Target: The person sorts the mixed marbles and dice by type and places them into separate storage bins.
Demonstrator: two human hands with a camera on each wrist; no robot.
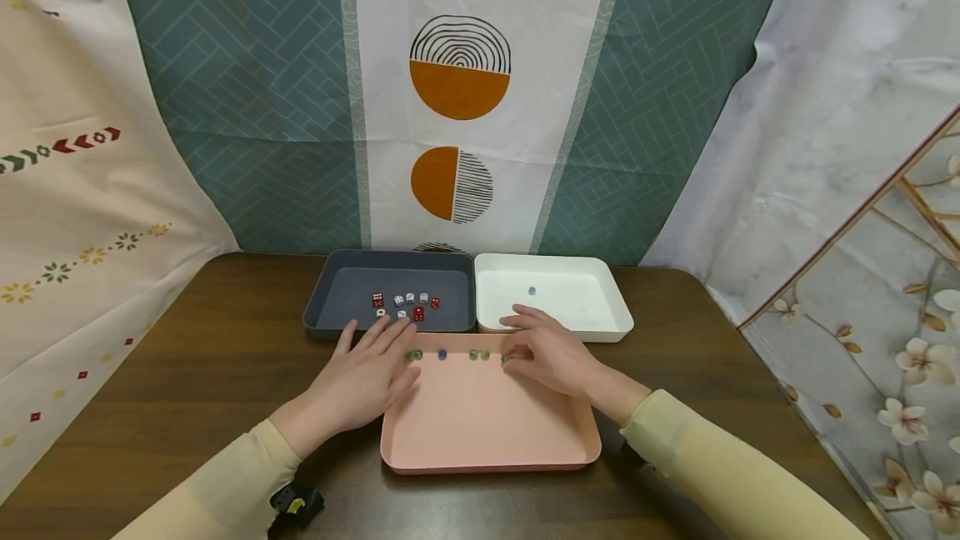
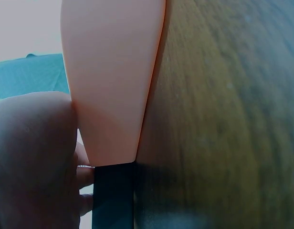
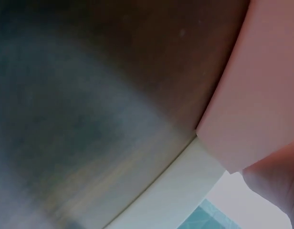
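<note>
Pinching a green marble (image 1: pixel 505 359) by the far wall of the pink tray (image 1: pixel 487 427) with the right hand (image 1: pixel 551 354), nearer the white tray (image 1: pixel 581 298) just beyond, with the left hand (image 1: pixel 366 377) spread farther left.

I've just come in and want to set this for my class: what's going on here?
A person has both hands over a pink tray. Their right hand has its fingertips at a green marble, though whether it is gripped is unclear. Their left hand is spread over the tray's far left corner. More marbles, green and blue, lie along the far side. Beyond, a dark tray holds red and white dice, and a white tray holds one small marble.
</note>
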